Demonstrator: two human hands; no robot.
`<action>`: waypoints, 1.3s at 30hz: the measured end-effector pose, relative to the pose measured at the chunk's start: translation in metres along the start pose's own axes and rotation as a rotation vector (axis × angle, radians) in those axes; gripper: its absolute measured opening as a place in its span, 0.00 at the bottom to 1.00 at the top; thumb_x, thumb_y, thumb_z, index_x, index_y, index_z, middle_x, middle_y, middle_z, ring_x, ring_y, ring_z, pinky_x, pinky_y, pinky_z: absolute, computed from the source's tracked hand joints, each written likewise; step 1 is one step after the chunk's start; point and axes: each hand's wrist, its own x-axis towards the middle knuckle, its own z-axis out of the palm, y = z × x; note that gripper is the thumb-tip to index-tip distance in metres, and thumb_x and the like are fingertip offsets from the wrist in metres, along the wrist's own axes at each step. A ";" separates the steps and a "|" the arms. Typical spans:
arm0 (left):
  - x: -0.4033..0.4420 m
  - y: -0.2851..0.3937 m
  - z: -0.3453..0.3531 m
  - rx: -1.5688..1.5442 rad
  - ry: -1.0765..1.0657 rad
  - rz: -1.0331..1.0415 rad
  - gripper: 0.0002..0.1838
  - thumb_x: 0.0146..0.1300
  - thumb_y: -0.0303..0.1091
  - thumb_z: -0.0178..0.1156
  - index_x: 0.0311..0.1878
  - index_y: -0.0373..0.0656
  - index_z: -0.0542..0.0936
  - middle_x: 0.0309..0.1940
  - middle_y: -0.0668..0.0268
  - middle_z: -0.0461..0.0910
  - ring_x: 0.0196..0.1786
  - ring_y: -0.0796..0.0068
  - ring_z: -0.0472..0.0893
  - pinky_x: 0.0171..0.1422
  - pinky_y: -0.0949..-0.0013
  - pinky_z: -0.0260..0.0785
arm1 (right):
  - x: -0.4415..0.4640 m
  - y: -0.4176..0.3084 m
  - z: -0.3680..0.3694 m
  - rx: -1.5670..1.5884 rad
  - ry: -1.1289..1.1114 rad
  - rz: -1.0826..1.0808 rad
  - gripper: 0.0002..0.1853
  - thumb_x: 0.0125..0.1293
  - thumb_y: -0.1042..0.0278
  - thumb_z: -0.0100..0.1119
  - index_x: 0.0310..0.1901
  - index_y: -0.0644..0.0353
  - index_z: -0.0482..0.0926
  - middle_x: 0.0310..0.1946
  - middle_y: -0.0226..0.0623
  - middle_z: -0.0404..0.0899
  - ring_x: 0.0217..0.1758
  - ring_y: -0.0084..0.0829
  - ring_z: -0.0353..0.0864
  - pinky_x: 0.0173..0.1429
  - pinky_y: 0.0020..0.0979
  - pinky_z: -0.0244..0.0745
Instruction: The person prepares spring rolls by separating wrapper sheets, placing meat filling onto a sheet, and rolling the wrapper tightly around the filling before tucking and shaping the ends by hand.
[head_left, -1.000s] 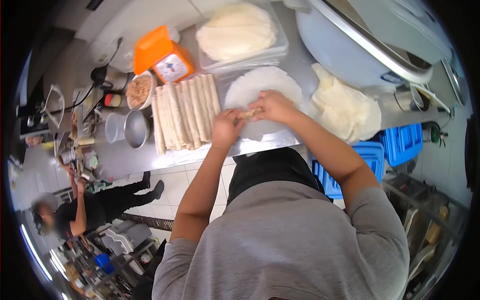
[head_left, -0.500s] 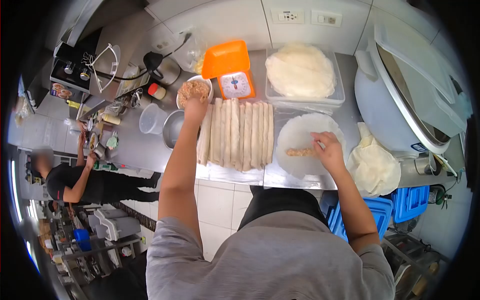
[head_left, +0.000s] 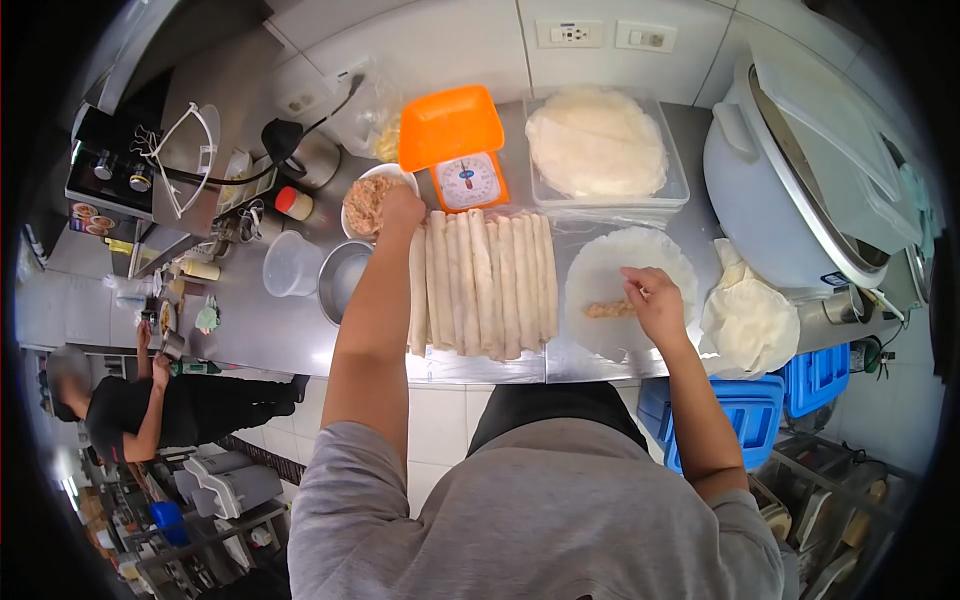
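My left hand (head_left: 402, 210) is at the right side of a white bowl (head_left: 413, 180) of minced filling (head_left: 368, 203). Its fingers look curled in, with the tips hidden. On the counter, a thin round wrapper (head_left: 610, 255) lies flat, with a short strip of filling (head_left: 607, 310) across it. My right hand (head_left: 655, 302) hovers over the wrapper at the strip's right end, thumb and forefinger slightly apart with nothing visible between them. A row of long rolled wrappers (head_left: 485, 285) lies between my hands.
Behind the rolls stands an orange kitchen scale (head_left: 468, 180). A plastic tub (head_left: 680, 190) holds stacked wrappers. At right are a crumpled pale cloth (head_left: 755, 325) and a large lidded container (head_left: 750, 180). A metal bowl (head_left: 335, 285) and clear plastic cup (head_left: 290, 265) sit left. Another person (head_left: 130, 410) stands far left.
My left hand has shifted from the middle of the filling to the bowl's right side. My right hand stays at the strip's end. The whole view has shifted slightly.
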 end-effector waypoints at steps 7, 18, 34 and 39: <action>-0.008 -0.038 -0.015 -0.025 0.031 0.273 0.11 0.55 0.34 0.65 0.38 0.37 0.86 0.33 0.57 0.86 0.37 0.67 0.85 0.47 0.69 0.76 | 0.001 0.018 -0.021 0.087 0.005 0.068 0.11 0.59 0.74 0.62 0.44 0.60 0.84 0.32 0.40 0.81 0.35 0.37 0.79 0.41 0.32 0.75; -0.243 0.211 0.079 -0.888 -0.006 0.639 0.07 0.54 0.24 0.66 0.38 0.41 0.84 0.36 0.59 0.83 0.38 0.62 0.82 0.44 0.64 0.75 | -0.012 0.049 -0.009 0.141 -0.242 0.160 0.12 0.60 0.74 0.64 0.47 0.58 0.84 0.38 0.38 0.82 0.39 0.29 0.80 0.44 0.27 0.75; -0.267 0.195 0.084 -0.675 0.059 0.435 0.16 0.51 0.24 0.68 0.45 0.40 0.83 0.41 0.58 0.82 0.46 0.56 0.80 0.52 0.62 0.74 | -0.019 0.052 0.025 0.169 -0.439 -0.173 0.33 0.56 0.76 0.62 0.66 0.47 0.68 0.42 0.46 0.80 0.46 0.49 0.78 0.52 0.43 0.73; -0.261 0.184 0.082 -0.515 0.040 0.503 0.14 0.53 0.27 0.66 0.45 0.40 0.84 0.41 0.59 0.84 0.46 0.57 0.80 0.52 0.61 0.73 | -0.015 0.059 0.029 0.283 -0.464 -0.207 0.30 0.56 0.76 0.61 0.63 0.53 0.72 0.39 0.46 0.80 0.47 0.49 0.77 0.52 0.44 0.72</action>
